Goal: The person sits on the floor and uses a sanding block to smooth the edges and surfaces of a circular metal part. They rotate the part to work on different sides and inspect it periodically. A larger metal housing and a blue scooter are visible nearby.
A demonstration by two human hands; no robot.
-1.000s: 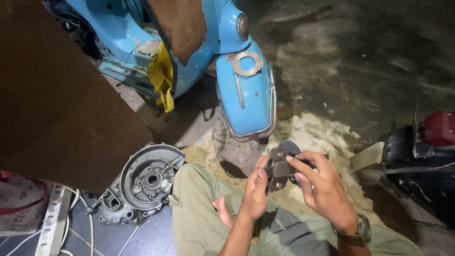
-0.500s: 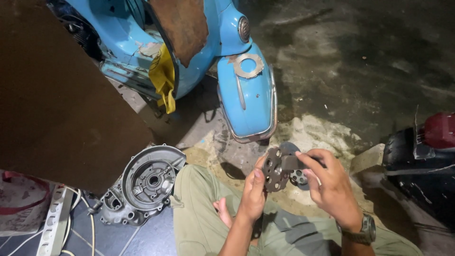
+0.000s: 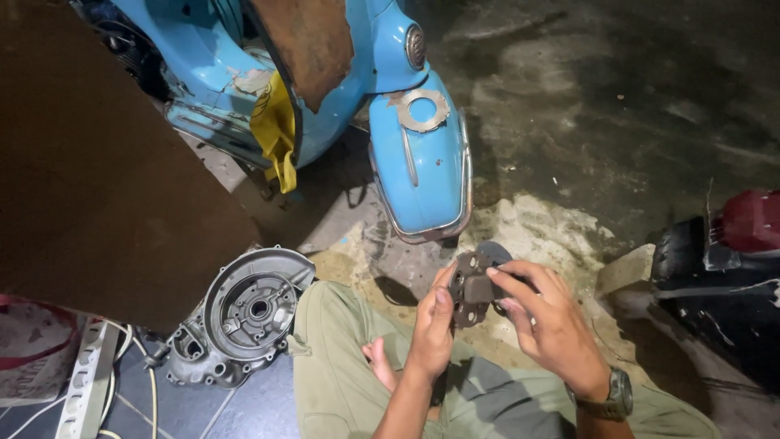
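Two bare hands held one dark round metal plate (image 3: 473, 286) above the person's lap, near the centre of the scene and slightly right. The left hand (image 3: 431, 333) gripped the plate from its left edge, thumb against the rim and fingers wrapped behind it. The right hand (image 3: 546, 325) grasped the plate from the right, its thumb and forefinger pinched on a dark block at the plate's face; a wristwatch (image 3: 619, 393) sat on that wrist. The plate was tilted, its holed face turned toward the camera, and it stood clear of the floor. Whether the block was part of the plate or a separate piece could not be told.

The person sat with legs folded in olive trousers (image 3: 341, 374), a bare foot (image 3: 380, 364) showing between the knees. To the left of the knee, a grey cast engine casing (image 3: 244, 313) lay on the floor, its round open side upward. A white power strip (image 3: 88, 375) with cables lay at the near left. Farther away stood a light blue scooter (image 3: 418, 162), its rear end just beyond the plate, with a yellow rag (image 3: 276, 134) hanging at its side. A large brown board (image 3: 89, 162) covered the left. At the right edge a dark vehicle with a red lamp (image 3: 751, 219) stood well apart from the hands.
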